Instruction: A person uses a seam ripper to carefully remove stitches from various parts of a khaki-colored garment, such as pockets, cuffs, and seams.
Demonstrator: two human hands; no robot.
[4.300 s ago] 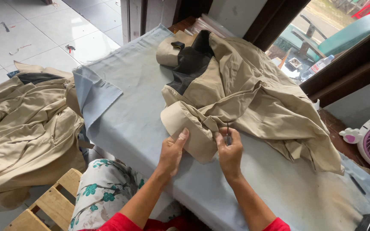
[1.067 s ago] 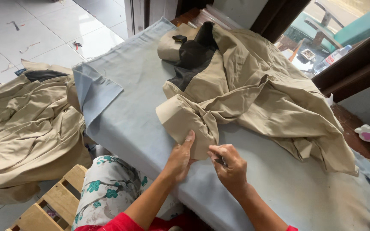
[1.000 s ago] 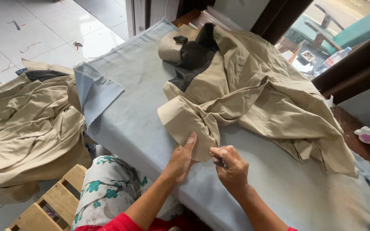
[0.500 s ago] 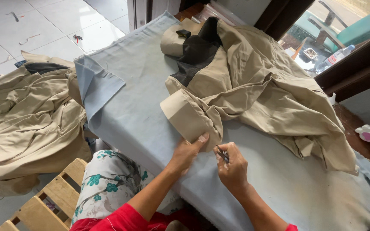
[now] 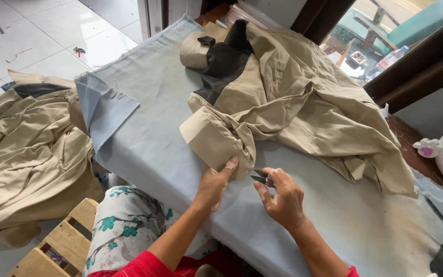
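In the head view, a beige cuff (image 5: 208,138) at the end of a sleeve is seen lying on the grey-covered surface (image 5: 149,118), its long axis running from far left to near right. The near corner of the cuff is pinned by the left hand (image 5: 214,184), thumb pressed on the cloth and fingers tucked below the edge. A small snipper (image 5: 261,178) is held in the right hand (image 5: 283,197), the fingers closed about it and its blades pointed left at the cuff's hem, just beside the left thumb. The cuff lies to the far left of that grip; the left hand is the nearer. The rest of the shirt (image 5: 303,102) is heaped to the far right. A second beige pile (image 5: 21,154) hangs off at the left.
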